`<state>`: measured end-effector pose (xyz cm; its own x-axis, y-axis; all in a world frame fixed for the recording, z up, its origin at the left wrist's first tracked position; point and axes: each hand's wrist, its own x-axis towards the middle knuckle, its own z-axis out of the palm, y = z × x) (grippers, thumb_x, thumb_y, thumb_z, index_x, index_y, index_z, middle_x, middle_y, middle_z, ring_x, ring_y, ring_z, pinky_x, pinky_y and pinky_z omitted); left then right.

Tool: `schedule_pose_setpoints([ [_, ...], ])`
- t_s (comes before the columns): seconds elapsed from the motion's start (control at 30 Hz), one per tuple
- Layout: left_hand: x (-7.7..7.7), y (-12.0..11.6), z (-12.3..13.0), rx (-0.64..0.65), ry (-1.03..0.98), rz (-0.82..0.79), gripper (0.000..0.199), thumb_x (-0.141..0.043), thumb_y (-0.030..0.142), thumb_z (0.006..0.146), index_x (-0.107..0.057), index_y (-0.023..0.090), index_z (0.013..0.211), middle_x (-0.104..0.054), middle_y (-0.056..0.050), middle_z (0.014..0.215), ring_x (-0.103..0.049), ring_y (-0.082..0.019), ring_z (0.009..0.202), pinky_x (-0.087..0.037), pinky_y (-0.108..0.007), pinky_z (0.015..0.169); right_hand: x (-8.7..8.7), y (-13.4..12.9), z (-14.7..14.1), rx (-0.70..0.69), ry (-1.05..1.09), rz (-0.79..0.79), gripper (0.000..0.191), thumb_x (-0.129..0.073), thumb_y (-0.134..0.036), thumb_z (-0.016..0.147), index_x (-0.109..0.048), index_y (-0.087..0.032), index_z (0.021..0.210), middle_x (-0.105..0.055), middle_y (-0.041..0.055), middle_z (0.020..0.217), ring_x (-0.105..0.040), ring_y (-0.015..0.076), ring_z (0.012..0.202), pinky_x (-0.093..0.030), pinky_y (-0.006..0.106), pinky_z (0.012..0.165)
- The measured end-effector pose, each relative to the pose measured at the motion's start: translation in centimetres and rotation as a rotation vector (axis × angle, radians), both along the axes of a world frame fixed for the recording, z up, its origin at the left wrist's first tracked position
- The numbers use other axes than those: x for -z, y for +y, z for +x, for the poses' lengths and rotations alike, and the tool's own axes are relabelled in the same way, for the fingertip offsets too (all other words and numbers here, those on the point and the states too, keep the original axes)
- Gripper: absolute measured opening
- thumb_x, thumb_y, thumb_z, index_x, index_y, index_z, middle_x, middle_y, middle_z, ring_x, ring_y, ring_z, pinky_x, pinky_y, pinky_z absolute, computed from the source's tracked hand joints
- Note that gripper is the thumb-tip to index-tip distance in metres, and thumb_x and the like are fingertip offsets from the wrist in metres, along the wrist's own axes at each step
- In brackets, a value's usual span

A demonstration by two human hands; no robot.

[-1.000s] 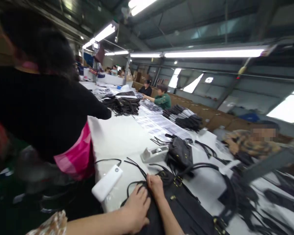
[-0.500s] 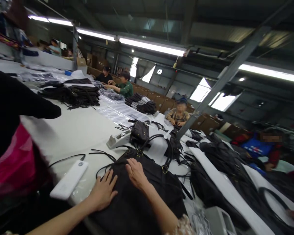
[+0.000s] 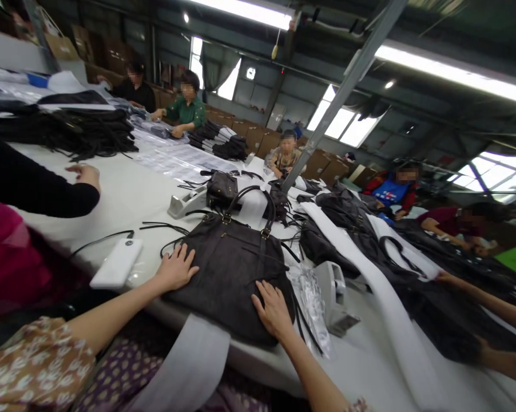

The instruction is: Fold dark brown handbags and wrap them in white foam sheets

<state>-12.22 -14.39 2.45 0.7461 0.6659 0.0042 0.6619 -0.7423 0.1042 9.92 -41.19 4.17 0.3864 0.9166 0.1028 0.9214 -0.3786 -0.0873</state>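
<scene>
A black handbag [image 3: 227,274] lies flat on the table before me, its two looped handles pointing away. My left hand [image 3: 177,269] rests on the bag's left edge with fingers spread. On the lower right part of the bag lies my right hand [image 3: 273,309], fingers stretched out and thumb apart. A white foam sheet [image 3: 189,360] hangs over the table's front edge below the bag. Thin black straps [image 3: 166,228] trail out at the bag's upper left.
A white power bank [image 3: 117,263] with a cable lies at left. Tape dispensers [image 3: 333,292] and clear plastic bags [image 3: 312,303] are at right. Stacked black bags [image 3: 64,126] lie back left. A co-worker's sleeve [image 3: 35,177] reaches in at left; another co-worker's hands are at right.
My right hand has moved from the bag's upper part to its lower right. The view has swung right and down, showing more of the bag and the hanging foam sheet.
</scene>
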Motion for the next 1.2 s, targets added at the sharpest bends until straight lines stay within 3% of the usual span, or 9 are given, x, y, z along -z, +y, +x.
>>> schedule_pose_setpoints([
  [0.1, -1.8, -1.0, -0.1, 0.069, -0.083, 0.121, 0.055, -0.038, 0.044, 0.092, -0.038, 0.02, 0.141, -0.022, -0.018, 0.153, -0.013, -0.037, 0.141, -0.004, -0.066, 0.107, -0.2, 0.4, -0.3, -0.019, -0.024, 0.071, 0.044, -0.035, -0.04, 0.096, -0.053, -0.016, 0.128, -0.054, 0.0133, 0.132, -0.047, 0.0232, 0.124, -0.029, 0.044, 0.107],
  [0.17, -3.1, -2.4, -0.3, 0.253, -0.13, 0.117, 0.051, -0.038, 0.037, 0.093, -0.034, 0.028, 0.143, -0.015, -0.011, 0.156, -0.007, -0.033, 0.143, 0.003, -0.064, 0.109, -0.9, 0.2, -0.8, -0.04, -0.03, 0.113, 0.04, -0.037, -0.036, 0.096, -0.055, -0.015, 0.125, -0.056, 0.0135, 0.13, -0.05, 0.0228, 0.121, -0.03, 0.044, 0.107],
  [0.3, -4.3, -5.9, -1.5, 0.668, 0.005, -0.248, 0.063, -0.042, 0.053, 0.09, -0.015, 0.042, 0.146, -0.014, -0.005, 0.157, -0.014, -0.037, 0.141, -0.01, -0.07, 0.105, -3.5, -1.5, -3.5, -0.175, -0.03, 0.145, 0.039, -0.042, -0.028, 0.092, -0.053, -0.015, 0.127, -0.054, 0.0139, 0.133, -0.048, 0.0226, 0.122, -0.026, 0.046, 0.109],
  [0.43, -3.4, -8.1, -2.6, 0.761, 0.118, -0.269, 0.088, -0.065, 0.052, 0.074, -0.014, 0.043, 0.145, -0.014, -0.007, 0.157, -0.01, -0.046, 0.139, -0.008, -0.077, 0.099, -5.0, -4.5, -8.5, -0.509, 0.026, 0.05, 0.055, -0.05, -0.033, 0.086, -0.039, -0.022, 0.139, -0.041, 0.0091, 0.145, -0.035, 0.0218, 0.134, -0.016, 0.046, 0.114],
  [0.57, -2.7, -8.6, -2.4, 0.708, 0.084, -0.242, 0.08, -0.061, 0.036, 0.079, -0.017, 0.043, 0.145, -0.021, -0.006, 0.155, -0.017, -0.044, 0.138, -0.012, -0.077, 0.099, -0.7, -5.3, -12.5, -0.611, -0.053, 0.077, 0.056, -0.049, -0.043, 0.088, -0.036, -0.026, 0.14, -0.038, 0.0088, 0.146, -0.035, 0.0224, 0.133, -0.018, 0.046, 0.113],
  [0.7, -2.1, -8.7, -1.7, 0.669, 0.072, -0.202, 0.076, -0.061, 0.032, 0.079, -0.023, 0.04, 0.144, -0.024, -0.007, 0.154, -0.02, -0.043, 0.137, -0.015, -0.076, 0.099, 6.3, -2.8, -12.8, -0.519, -0.253, 0.389, 0.029, -0.05, -0.036, 0.09, -0.055, -0.027, 0.118, -0.062, 0.0077, 0.12, -0.056, 0.0198, 0.108, -0.02, 0.05, 0.111],
  [0.77, -1.9, -8.9, -1.4, 0.655, 0.086, -0.184, 0.075, -0.061, 0.029, 0.079, -0.025, 0.04, 0.144, -0.024, -0.007, 0.154, -0.021, -0.043, 0.137, -0.016, -0.076, 0.099, 8.3, -1.7, -12.0, -0.522, -0.309, 0.485, 0.018, -0.049, -0.032, 0.091, -0.058, -0.026, 0.105, -0.067, 0.0048, 0.107, -0.059, 0.0173, 0.097, -0.02, 0.05, 0.111],
  [1.0, -2.0, -9.2, -0.5, 0.57, 0.08, -0.263, 0.064, -0.051, 0.022, 0.082, -0.033, 0.041, 0.14, -0.03, -0.004, 0.152, -0.025, -0.041, 0.137, -0.015, -0.076, 0.1, 9.3, -0.9, -9.6, -0.602, -0.327, 0.63, 0.024, -0.037, -0.03, 0.097, -0.059, -0.026, 0.09, -0.07, -0.003, 0.084, -0.062, 0.0094, 0.081, -0.022, 0.043, 0.112],
  [1.2, -1.9, -9.0, -0.2, 0.531, 0.093, -0.35, 0.067, -0.051, 0.018, 0.079, -0.035, 0.043, 0.138, -0.026, -0.003, 0.153, -0.02, -0.041, 0.138, -0.008, -0.077, 0.099, 11.0, -0.6, -11.1, -0.512, -0.394, 0.82, 0.029, -0.04, -0.032, 0.094, -0.058, -0.025, 0.072, -0.066, -0.0051, 0.064, -0.064, 0.0124, 0.069, -0.03, 0.047, 0.108],
])
